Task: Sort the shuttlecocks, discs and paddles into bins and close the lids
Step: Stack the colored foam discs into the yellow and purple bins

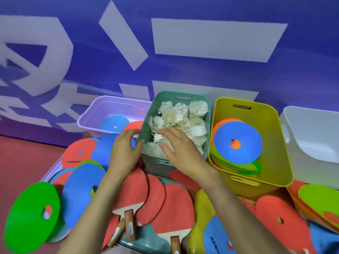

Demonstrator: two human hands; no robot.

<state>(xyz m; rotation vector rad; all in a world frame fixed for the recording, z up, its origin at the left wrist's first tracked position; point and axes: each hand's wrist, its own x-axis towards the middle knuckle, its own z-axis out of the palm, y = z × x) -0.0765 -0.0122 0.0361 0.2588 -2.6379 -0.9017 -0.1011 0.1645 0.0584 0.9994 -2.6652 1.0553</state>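
I count four bins: lilac, teal, yellow, white; at least three paddles; shuttlecocks and discs too crowded to count.

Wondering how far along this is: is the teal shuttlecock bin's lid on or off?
Off. The teal bin stands uncovered, white shuttlecocks showing inside, the right hand over them.
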